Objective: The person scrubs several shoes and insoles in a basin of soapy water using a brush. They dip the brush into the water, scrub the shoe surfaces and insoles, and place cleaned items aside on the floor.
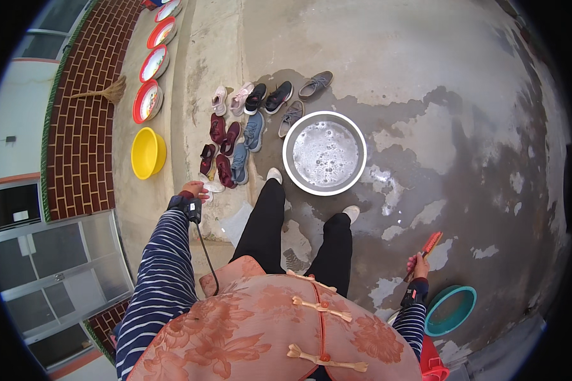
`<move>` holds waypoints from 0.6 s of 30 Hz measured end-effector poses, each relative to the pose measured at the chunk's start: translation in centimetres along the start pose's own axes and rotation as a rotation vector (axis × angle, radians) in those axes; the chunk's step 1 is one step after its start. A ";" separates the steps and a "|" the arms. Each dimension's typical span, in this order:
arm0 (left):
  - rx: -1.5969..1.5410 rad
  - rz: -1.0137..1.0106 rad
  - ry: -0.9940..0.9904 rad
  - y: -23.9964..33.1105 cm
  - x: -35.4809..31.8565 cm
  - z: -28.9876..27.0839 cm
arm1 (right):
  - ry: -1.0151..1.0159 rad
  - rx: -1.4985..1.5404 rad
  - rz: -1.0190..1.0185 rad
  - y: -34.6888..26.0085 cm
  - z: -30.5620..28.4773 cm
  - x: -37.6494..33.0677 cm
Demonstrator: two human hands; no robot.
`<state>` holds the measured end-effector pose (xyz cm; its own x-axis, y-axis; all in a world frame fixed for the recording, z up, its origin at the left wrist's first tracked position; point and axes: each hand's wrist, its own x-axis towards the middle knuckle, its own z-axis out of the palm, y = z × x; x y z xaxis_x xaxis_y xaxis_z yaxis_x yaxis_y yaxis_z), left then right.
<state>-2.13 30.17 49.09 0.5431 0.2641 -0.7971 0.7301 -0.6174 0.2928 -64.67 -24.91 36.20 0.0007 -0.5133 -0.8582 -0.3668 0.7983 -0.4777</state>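
My right hand [419, 266], out to the right, is closed round the handle of a scrub brush [431, 242] with red bristles pointing up and away. My left hand [196, 190] is on the left with its fingers loosely bent and seemingly bare. In the picture it overlaps the edge of a white shoe [213, 185]; whether they touch I cannot tell. Ahead of my feet a large metal basin [288, 164] holds foamy water [326, 154]. Several pairs of shoes stand left of it, among them dark red shoes [217, 129], blue shoes [253, 131] and grey shoes [316, 84].
A yellow basin [148, 153] and a row of red-rimmed basins [147, 101] line the left side by a brick wall [82, 140], where a broom [113, 91] leans. At the lower right sit a teal basin [451, 310] and a red plastic object [431, 362]. The concrete [464, 184] is wet in patches.
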 end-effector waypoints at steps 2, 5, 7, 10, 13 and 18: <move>-0.021 -0.095 0.024 -1.5 2.0 -2.3 | -0.031 -0.027 -0.082 -2.0 3.9 0.9; 0.013 -0.206 0.069 -3.8 6.8 -4.6 | -0.051 -0.010 -0.158 -4.1 11.0 1.7; 0.012 -0.284 0.084 -4.5 11.4 -5.6 | -0.070 0.059 -0.189 -4.3 16.6 1.5; -0.012 -0.235 0.084 -5.9 18.3 -6.0 | -0.157 0.183 -0.191 -3.4 25.6 1.3; 0.032 -0.251 0.066 -7.6 24.9 -6.7 | -0.218 0.242 -0.197 -1.3 34.9 2.9; 0.066 -0.270 0.132 -12.7 38.0 -8.3 | -0.350 0.111 -0.277 2.4 44.9 7.9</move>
<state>12.67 54.18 19.50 0.3856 0.5167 -0.7645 0.8290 -0.5578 0.0411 -23.76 -12.96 19.82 0.4058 -0.5903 -0.6977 -0.2068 0.6843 -0.6993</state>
